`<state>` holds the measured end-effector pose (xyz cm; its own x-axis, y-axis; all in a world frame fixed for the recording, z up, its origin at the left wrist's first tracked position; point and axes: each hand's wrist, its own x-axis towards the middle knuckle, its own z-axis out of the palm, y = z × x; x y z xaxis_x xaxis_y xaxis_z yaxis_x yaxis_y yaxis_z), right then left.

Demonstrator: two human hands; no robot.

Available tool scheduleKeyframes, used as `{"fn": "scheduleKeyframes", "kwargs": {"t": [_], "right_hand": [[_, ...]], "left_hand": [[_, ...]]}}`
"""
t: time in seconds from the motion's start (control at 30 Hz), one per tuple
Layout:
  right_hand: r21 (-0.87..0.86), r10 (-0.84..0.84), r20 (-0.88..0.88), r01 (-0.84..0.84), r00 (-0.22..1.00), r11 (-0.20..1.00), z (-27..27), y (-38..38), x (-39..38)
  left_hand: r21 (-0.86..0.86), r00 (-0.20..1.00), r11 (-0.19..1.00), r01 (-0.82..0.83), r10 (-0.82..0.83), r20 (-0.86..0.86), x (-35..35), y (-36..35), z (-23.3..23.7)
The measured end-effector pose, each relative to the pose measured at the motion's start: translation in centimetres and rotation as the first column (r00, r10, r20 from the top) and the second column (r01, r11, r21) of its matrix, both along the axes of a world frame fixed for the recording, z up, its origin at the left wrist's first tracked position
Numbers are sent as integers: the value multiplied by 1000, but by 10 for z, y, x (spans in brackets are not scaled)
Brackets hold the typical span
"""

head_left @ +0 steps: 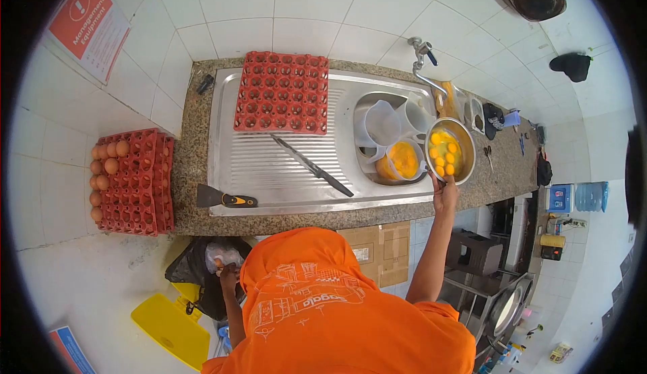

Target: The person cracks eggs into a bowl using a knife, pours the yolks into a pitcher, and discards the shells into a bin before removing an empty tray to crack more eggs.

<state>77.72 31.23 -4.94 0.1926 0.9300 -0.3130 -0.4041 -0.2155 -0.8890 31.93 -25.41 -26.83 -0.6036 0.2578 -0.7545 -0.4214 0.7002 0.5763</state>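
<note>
My right hand [445, 196] grips the near rim of a round metal bowl [468, 165] at the sink's right edge. Several raw egg yolks [444, 151] lie in the bowl. Just left of it, a clear plastic jug [419, 172] in the sink basin also holds cracked eggs. My left hand [230, 276] is down over a bin lined with a black bag [195, 273], beside pale, crumpled plastic and what look like eggshells [218, 261]. Its fingers are too small and dark to show whether they hold anything.
On the steel drainboard [269, 172] are a red egg tray [283, 94], a black-handled knife [313, 166] and a scraper [229, 199]. Stacked red trays with several brown eggs [111, 165] stand left. More plastic jugs [382, 123] sit in the basin below the tap [424, 57].
</note>
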Motion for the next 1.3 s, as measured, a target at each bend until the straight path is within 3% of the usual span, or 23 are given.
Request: {"fn": "scheduleKeyframes", "kwargs": {"t": [0.1, 0.17, 0.27, 0.3, 0.37, 0.6, 0.67, 0.8, 0.87, 1.03, 1.13, 1.2, 1.23, 1.3], "right_hand": [[-32, 8, 73, -5, 997, 999, -4, 6, -14], [-31, 18, 119, -14, 993, 999, -11, 8, -23], [0, 39, 174, -40, 984, 999, -23, 18, -37], [-15, 67, 159, -65, 985, 998, -38, 28, -30], [23, 80, 197, -87, 977, 996, -34, 29, -44], [19, 61, 303, -70, 951, 997, -28, 35, -74], [38, 61, 319, -77, 946, 996, -28, 38, -78], [96, 81, 358, -123, 930, 988, -31, 42, -79], [101, 72, 369, -118, 927, 988, -35, 46, -81], [113, 24, 376, -71, 926, 991, -42, 55, -88], [185, -26, 486, -74, 874, 980, -47, 57, -96], [243, -95, 665, -95, 740, 965, -41, 52, -111], [245, -97, 665, -94, 741, 965, -42, 51, -115], [250, -184, 928, -176, 324, 952, -43, 50, -120]], "left_hand": [[-28, 997, 998, 52, -54, -53, 0, -1, 2], [-33, 935, 952, 303, -304, -182, -5, -29, -44], [-43, 920, 940, 337, -339, -199, -6, -40, -60], [-43, 921, 942, 332, -334, -199, -3, -35, -48], [-29, 1000, 999, 26, -26, -9, 3, -15, -8], [-45, 999, 998, -45, 45, -1, 11, -18, -7], [7, 998, 999, 47, -47, -29, 11, -29, -24], [52, 971, 972, 231, -227, -71, 11, -25, -11], [17, 998, 998, -63, 63, 16, 16, -23, -20], [-30, 1000, 999, -25, 25, -3, 14, -21, -19], [-23, 1000, 1000, -6, 6, -25, 14, -18, -11], [-33, 997, 999, 42, -44, -62, 14, -16, -7], [65, 994, 995, 71, -66, -82, 13, -26, -21], [162, 991, 981, 102, -86, -103, 11, -33, -44]]}}
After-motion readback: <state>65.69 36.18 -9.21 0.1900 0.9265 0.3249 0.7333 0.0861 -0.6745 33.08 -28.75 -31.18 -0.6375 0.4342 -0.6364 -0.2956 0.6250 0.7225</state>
